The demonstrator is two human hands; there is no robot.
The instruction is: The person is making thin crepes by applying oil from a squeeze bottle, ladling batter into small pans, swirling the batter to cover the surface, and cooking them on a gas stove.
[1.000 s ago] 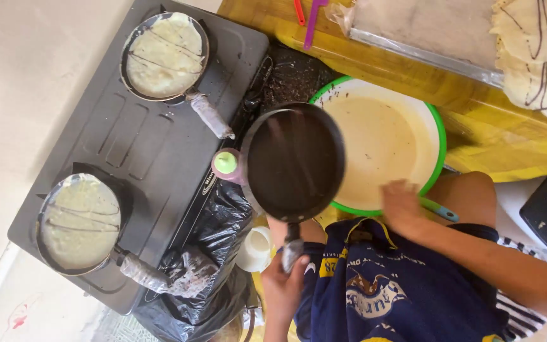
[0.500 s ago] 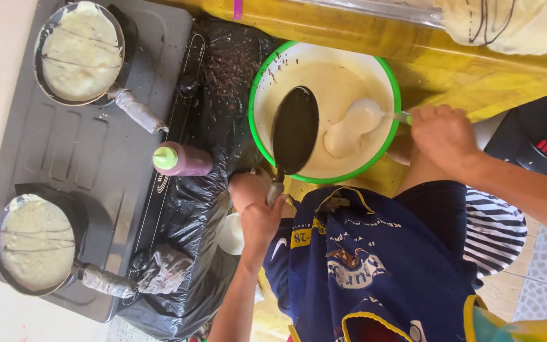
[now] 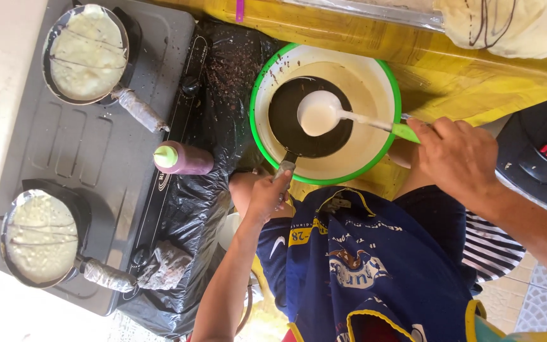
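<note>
1. Levelled out since half a second ago, the small dark pan [image 3: 310, 120] now sits flat over the big white bowl with a green rim [image 3: 389, 76], where before it was tipped on edge; its black cooking face is fully open to view.
2. Moved too is the white ladle [image 3: 319, 114], which then hung beside the pan over the batter and now hovers above the pan's centre, its cup full of pale batter.
3. From this, pouring batter into the pan looks imminent, though none has reached the pan's surface yet.
4. A grey two-burner stove [image 3: 96, 158] holds two more pans [image 3: 87, 54] [image 3: 39, 237], each with a pale crepe cooking.
5. Black plastic sheeting [image 3: 223, 69] lies between the stove and the bowl, with a purple squeeze bottle [image 3: 183, 158] on it.
6. The person's left hand [image 3: 267, 197] is closed around the pan's handle.
7. The person's right hand [image 3: 460, 158] grips the ladle's green handle [image 3: 405, 132].
</note>
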